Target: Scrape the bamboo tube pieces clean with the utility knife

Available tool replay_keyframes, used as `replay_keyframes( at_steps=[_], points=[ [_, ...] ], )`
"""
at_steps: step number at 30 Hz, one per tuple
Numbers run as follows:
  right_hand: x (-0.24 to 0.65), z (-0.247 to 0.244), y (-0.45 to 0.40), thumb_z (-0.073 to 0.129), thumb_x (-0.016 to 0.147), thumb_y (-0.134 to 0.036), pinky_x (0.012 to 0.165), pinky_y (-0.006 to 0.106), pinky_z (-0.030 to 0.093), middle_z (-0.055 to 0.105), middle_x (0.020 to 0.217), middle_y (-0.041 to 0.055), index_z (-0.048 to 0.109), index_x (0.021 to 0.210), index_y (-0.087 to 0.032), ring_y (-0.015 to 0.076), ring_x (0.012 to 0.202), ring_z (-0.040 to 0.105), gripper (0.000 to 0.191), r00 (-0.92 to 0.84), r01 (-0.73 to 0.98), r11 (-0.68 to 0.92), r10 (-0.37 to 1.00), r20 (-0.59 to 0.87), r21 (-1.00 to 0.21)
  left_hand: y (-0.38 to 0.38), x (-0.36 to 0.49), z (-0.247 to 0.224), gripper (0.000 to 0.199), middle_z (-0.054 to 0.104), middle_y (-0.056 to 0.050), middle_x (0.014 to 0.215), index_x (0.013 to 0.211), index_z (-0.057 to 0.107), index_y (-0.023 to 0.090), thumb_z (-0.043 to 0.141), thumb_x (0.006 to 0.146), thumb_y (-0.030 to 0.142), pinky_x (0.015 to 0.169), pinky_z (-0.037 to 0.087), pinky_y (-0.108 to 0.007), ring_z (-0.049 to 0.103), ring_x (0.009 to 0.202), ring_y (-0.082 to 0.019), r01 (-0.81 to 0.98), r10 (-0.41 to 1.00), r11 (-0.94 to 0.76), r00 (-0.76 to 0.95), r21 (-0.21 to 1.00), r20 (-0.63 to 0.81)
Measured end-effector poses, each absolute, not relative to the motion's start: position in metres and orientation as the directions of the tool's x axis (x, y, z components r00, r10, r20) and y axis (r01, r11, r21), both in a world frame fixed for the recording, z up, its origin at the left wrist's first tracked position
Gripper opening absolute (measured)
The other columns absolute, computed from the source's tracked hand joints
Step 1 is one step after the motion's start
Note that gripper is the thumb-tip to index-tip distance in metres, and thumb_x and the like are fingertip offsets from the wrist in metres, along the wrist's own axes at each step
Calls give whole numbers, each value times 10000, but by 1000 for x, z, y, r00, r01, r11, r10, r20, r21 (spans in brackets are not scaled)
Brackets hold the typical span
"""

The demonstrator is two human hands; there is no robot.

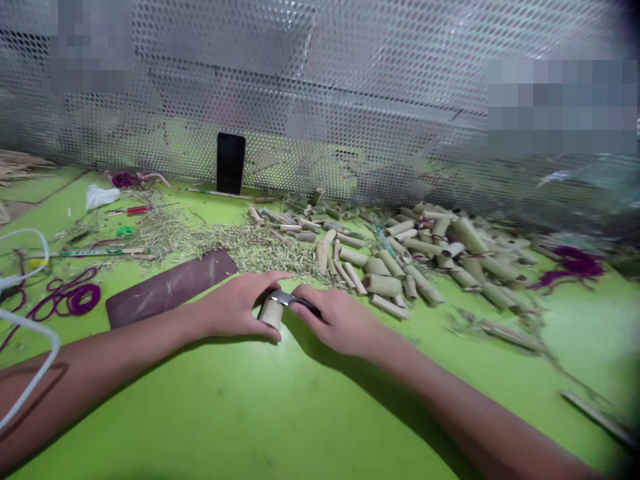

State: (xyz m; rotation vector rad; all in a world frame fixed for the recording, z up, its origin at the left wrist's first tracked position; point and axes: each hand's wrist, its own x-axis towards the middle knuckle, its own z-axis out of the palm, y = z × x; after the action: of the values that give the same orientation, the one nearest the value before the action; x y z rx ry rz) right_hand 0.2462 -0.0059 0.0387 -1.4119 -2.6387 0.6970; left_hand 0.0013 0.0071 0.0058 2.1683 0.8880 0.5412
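In the head view, my left hand (240, 303) grips a short pale bamboo tube (271, 313), thumb at its lower end and fingers round its far side. My right hand (333, 317) is closed on the dark handle of a small knife (283, 299). The knife's metal part lies across the upper end of the tube, touching it. Both hands are just above the green table (260, 413). A brown sheet (170, 288), which looks like sandpaper, lies under and behind my left forearm.
Many cut bamboo pieces (383, 285) are piled behind and to the right, with shavings (250, 247) beside them. A phone (231, 163) leans on the perforated metal screen (350, 107). Purple cord (83, 299) and a white cable (47, 353) are at the left.
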Motion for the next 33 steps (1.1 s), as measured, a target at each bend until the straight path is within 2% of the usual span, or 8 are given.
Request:
replay_keyframes(
  at_steps=[6,11,16,24,33],
  points=[
    [243,37,-6,583,982,-322,567,286,372,700,734,20,657,942,-202,175,604,590,146,-518,728,421,855,-32,-541,8,5,5,1036,663,-154,1454,1582,430,239,967,719,442,1113,491,-517,646,1292,-374,420,722,-515,683,747,114],
    [230,36,-12,565,973,-286,588,281,388,700,753,12,652,898,-210,170,626,590,138,-513,668,355,856,-60,-654,8,6,-2,995,650,-152,1478,1582,427,246,941,759,466,1129,484,-516,635,1323,-376,382,694,-551,704,742,153],
    [227,34,-15,574,952,-271,591,276,391,673,737,3,631,856,-219,176,644,575,123,-449,666,267,889,-88,-697,7,7,-2,1012,637,-150,1492,1596,406,258,942,758,448,1150,467,-523,620,1341,-376,398,692,-560,706,727,147],
    [223,29,-23,574,919,-182,590,274,368,705,756,12,639,889,-217,176,635,598,79,-398,728,299,917,-25,-617,5,8,0,1063,655,-152,1467,1619,376,247,949,746,441,1131,482,-516,641,1311,-367,428,716,-545,685,721,135],
    [225,27,-20,543,950,-154,589,269,355,701,749,28,620,912,-202,169,614,585,98,-440,781,350,896,-58,-517,3,8,1,1039,653,-143,1473,1606,389,252,945,749,445,1135,480,-511,637,1320,-369,459,733,-545,667,702,133]
  ],
)
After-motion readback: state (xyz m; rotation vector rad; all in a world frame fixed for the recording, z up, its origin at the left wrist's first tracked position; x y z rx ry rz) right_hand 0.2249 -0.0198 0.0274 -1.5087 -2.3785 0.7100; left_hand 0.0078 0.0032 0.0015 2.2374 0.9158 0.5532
